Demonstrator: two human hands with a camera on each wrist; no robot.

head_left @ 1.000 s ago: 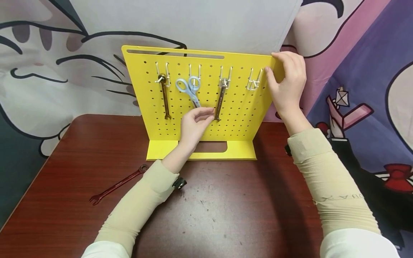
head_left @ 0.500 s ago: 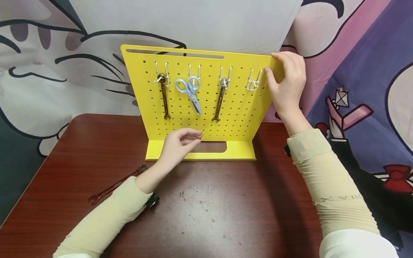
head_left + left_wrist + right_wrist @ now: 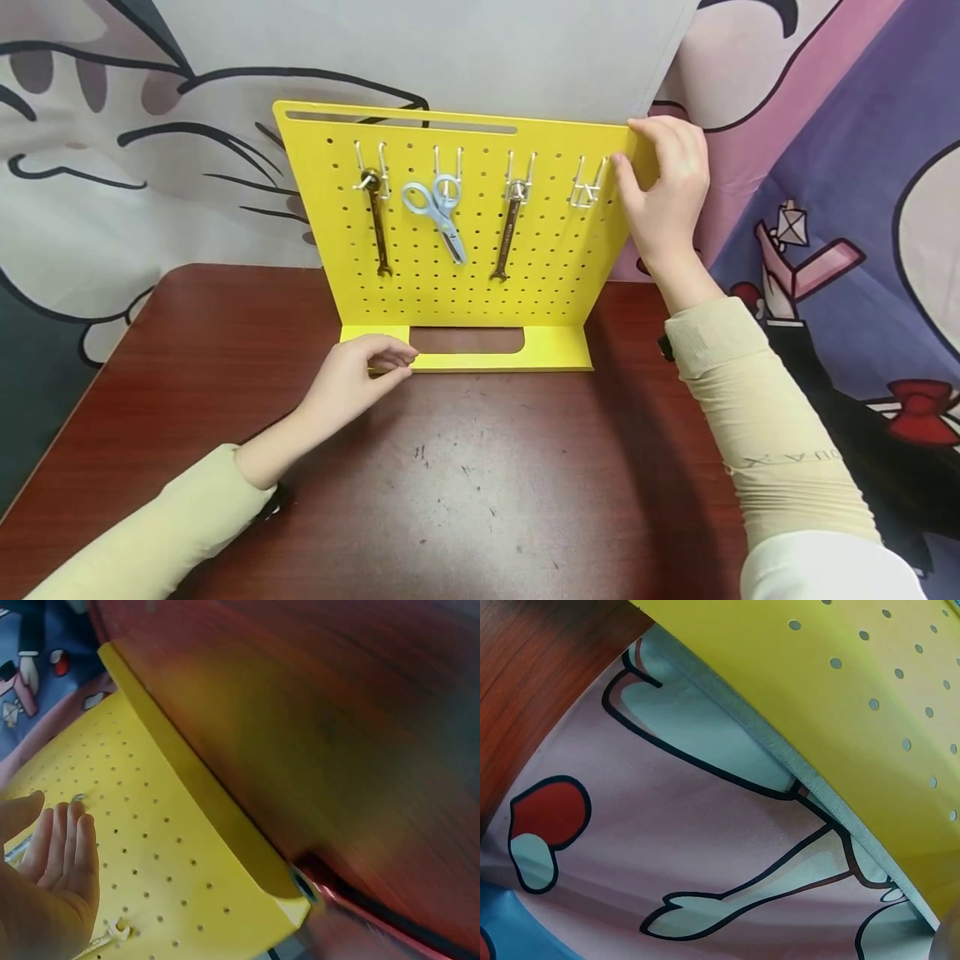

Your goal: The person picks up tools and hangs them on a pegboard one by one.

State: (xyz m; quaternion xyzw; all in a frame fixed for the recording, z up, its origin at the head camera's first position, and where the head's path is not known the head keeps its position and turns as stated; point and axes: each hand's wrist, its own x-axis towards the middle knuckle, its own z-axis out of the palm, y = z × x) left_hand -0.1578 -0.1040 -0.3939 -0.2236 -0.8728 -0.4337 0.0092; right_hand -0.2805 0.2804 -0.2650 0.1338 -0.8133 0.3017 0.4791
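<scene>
My left hand (image 3: 352, 375), fingers relaxed and holding nothing, hovers by the lower left base of the yellow pegboard (image 3: 442, 292). My right hand (image 3: 670, 192) grips the board's upper right edge, thumb on the front face. On white hooks hang a dark combination wrench (image 3: 378, 225) at left, light blue scissors (image 3: 444, 221) in the middle and another wrench (image 3: 506, 237) to their right. A red wrench (image 3: 352, 904) lies on the table near the board's corner in the left wrist view. In the head view my left forearm covers most of it.
A further white hook (image 3: 586, 193) at the board's right carries nothing. The board stands on a reddish-brown wooden table (image 3: 480, 483), close to a cartoon-printed cloth (image 3: 225, 192) behind. Its base has a rectangular cutout.
My left hand has moved down and left, away from the lower end of the right-hand wrench to the board's base. My right hand stays on the edge.
</scene>
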